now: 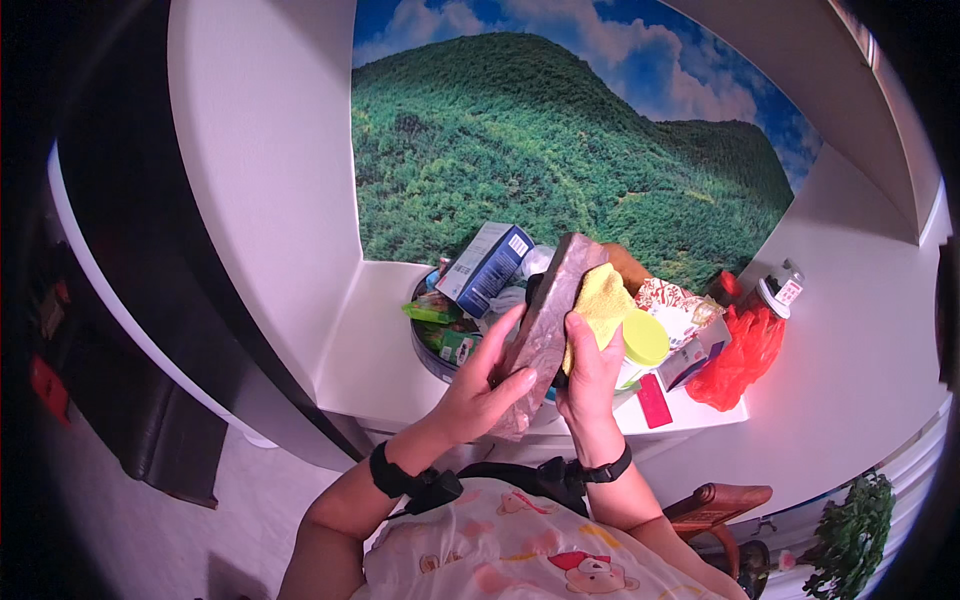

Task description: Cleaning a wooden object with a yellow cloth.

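Observation:
Both hands hold a long, flat, plastic-wrapped brownish package (pixel 541 330), tilted above the white counter. My left hand (pixel 480 386) grips its left side, with the thumb across the lower face. My right hand (pixel 592 367) holds a yellow cloth (pixel 602 304) against the package's right side. What lies inside the wrapping cannot be told. Behind the package and to its left is a round dark container (pixel 429 358) filled with packets, and a blue and white box (pixel 485 268) leans in it. A tub with a lime-green lid (pixel 646 337) stands just right of my right hand.
On the white counter (pixel 375 345) to the right are a red plastic bag (pixel 742 360), a red flat item (pixel 655 401), a floral-patterned bag (pixel 675 309) and a lidded jar (pixel 772 298). A carved wooden chair (pixel 712 506) stands at lower right, near a leafy plant (pixel 855 529).

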The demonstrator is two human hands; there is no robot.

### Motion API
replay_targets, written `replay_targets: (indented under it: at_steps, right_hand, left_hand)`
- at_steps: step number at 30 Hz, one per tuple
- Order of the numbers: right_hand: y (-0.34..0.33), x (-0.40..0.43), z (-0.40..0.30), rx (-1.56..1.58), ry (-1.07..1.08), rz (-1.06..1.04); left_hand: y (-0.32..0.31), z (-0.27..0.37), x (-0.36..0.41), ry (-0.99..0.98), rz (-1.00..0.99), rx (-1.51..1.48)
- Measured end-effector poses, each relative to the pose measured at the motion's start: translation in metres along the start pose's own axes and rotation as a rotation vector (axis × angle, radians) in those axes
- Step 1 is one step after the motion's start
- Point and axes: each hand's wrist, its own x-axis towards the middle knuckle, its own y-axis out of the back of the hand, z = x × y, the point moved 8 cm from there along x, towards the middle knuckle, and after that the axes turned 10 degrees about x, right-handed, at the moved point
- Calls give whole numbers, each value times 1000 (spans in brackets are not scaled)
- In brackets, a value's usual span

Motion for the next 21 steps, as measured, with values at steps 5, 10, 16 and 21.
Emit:
replay_targets:
  at_steps: [5,10,16,21]
  right_hand:
    - [1,5,7,-12,-30,-30]
    - [-20,3,4,-119,-7,-152]
    - [-58,-29,-31,-784,517,-502]
    - [-90,-64,-20,-1148,437,-787]
  left_hand:
    - [-27,-19,-21,422,-214,-661]
    - [-13,-21,-19,381,-135,-711]
    - [9,-14,-13,281,-126,-761]
    - [31,-55,-17,356,108,-506]
